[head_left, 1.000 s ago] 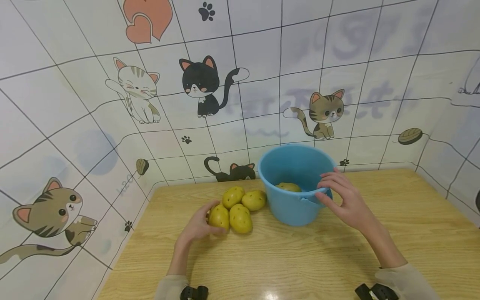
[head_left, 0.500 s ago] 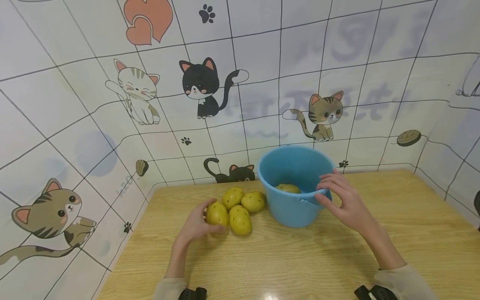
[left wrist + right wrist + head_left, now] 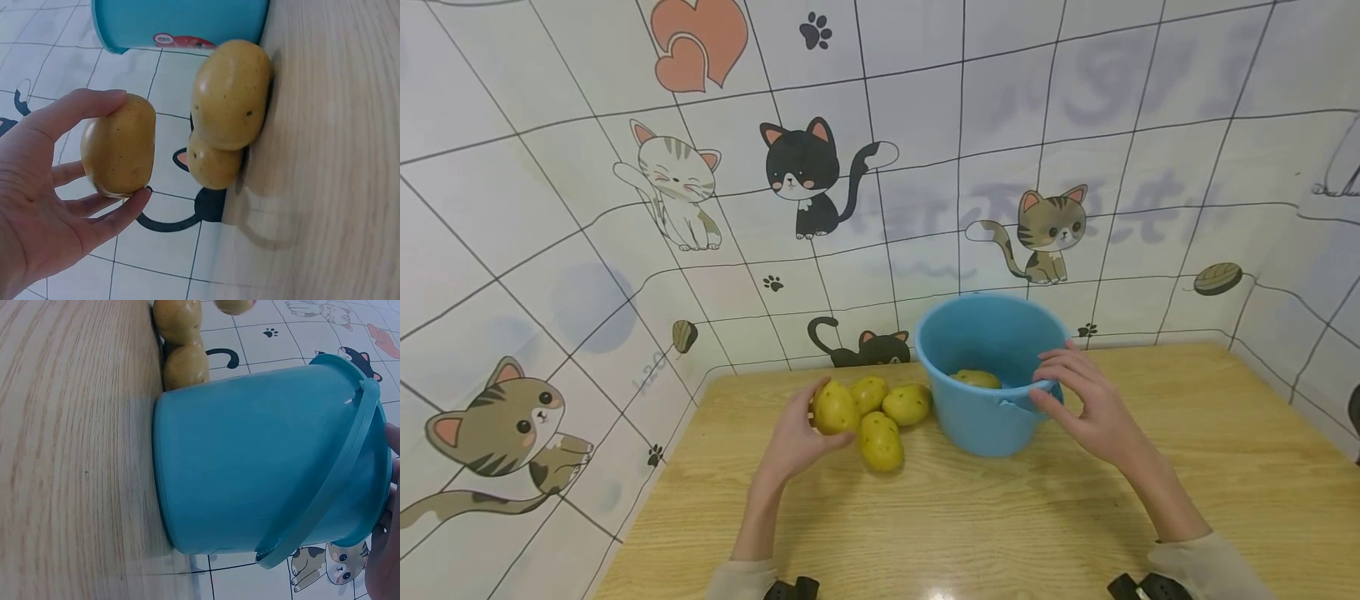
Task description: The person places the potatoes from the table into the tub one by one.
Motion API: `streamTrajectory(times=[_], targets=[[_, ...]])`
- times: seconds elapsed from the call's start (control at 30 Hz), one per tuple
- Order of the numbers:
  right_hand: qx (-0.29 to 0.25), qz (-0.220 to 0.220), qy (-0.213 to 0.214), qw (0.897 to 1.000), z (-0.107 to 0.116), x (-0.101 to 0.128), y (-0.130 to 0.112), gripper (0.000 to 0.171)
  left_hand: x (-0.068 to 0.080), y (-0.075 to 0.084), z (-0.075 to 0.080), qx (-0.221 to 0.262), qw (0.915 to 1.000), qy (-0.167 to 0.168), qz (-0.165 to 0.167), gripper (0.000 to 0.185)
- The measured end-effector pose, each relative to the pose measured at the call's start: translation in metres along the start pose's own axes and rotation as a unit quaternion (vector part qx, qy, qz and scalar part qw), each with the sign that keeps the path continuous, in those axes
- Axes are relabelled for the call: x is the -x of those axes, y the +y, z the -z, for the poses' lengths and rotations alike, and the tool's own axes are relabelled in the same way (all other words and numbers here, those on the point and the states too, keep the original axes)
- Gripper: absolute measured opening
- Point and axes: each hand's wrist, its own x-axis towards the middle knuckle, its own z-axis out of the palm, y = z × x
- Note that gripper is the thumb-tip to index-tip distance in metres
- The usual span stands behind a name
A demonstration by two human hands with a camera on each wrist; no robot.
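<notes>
My left hand (image 3: 792, 440) grips a yellow potato (image 3: 835, 407) between thumb and fingers; the left wrist view shows this potato (image 3: 122, 147) raised off the table. Three more potatoes (image 3: 881, 442) lie close together on the table, just right of that hand. Beside them stands a blue bucket (image 3: 981, 423), upright, with one potato (image 3: 976, 378) visible inside. My right hand (image 3: 1092, 404) holds the bucket's right rim, thumb outside and fingers over the edge. Down the bucket's side hangs its blue handle (image 3: 334, 478). Part of the bucket's floor is hidden by its front wall.
The wood-grain table (image 3: 970, 525) runs back to a wall (image 3: 925, 192) with a grid and cartoon cats. The bucket stands near this back wall. A side wall (image 3: 512, 275) borders the table on the left.
My left hand has lifted one potato up from the group, moving it slightly away from the table's front. The right hand stays on the bucket's rim.
</notes>
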Motion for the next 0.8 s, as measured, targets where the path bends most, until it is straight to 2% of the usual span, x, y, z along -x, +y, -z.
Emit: streamTrajectory(times=[0.3,0.63,0.8], targets=[[-0.004,0.002,0.005,1.0,-0.002,0.0,0.001,0.035,-0.001,0.019,-0.005,0.043,0.9985,0.011,-0.033,0.089],[-0.009,0.006,0.005,1.0,-0.001,0.0,0.001,0.035,-0.006,0.038,-0.018,0.09,0.9948,0.02,-0.044,0.089],[-0.005,0.007,0.002,1.0,-0.001,0.0,0.001,0.038,-0.006,0.048,-0.024,0.128,0.9903,0.027,-0.047,0.089]])
